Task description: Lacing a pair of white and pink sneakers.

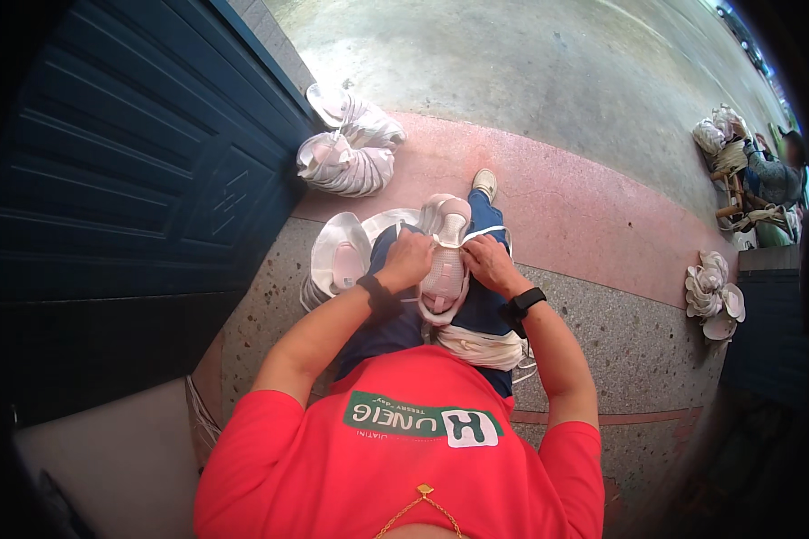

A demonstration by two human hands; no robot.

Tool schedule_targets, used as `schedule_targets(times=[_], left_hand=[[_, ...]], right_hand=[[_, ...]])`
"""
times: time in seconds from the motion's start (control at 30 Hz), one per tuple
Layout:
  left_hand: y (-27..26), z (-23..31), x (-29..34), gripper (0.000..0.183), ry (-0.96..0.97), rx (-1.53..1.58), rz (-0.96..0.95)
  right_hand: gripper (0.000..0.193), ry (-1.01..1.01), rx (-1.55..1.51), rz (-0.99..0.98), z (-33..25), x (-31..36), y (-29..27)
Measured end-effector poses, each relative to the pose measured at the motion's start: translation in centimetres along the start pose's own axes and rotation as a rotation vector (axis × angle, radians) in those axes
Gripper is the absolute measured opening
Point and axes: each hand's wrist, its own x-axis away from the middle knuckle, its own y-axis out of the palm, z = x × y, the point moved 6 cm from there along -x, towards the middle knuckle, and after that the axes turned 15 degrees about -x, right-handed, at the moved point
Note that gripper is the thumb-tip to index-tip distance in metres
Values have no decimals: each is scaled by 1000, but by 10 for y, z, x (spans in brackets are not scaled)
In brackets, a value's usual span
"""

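A pale pink and white shoe upper lies lengthwise across my lap, between my two hands. White lace runs over it, with one end at each side. My left hand is closed at the upper's left edge, its fingers pinching the lace. At the right edge my right hand pinches the lace too, fingers bent. A hank of off-white laces rests on my right thigh, some strands hanging off. Left of my knee are more shoe uppers, stacked together with their pink insides showing.
Bundled shoe uppers lie on the pink floor strip by the dark blue door. Another bundle sits at the right, by a dark wall. Far right, a person sits next to more bundles and a wooden stool.
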Motion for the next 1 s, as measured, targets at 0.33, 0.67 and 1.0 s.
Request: schedule_targets(times=[0.33, 0.67, 1.0], left_hand=[[-11, -3, -5, 23, 29, 275, -77], [-13, -4, 2, 25, 11, 306, -70], [-6, -12, -3, 26, -2, 311, -80]], right_hand=[[13, -210, 394, -35, -37, 3, 18], [12, -481, -95, -18, -174, 29, 19], [16, 0, 315, 147, -59, -15, 32]])
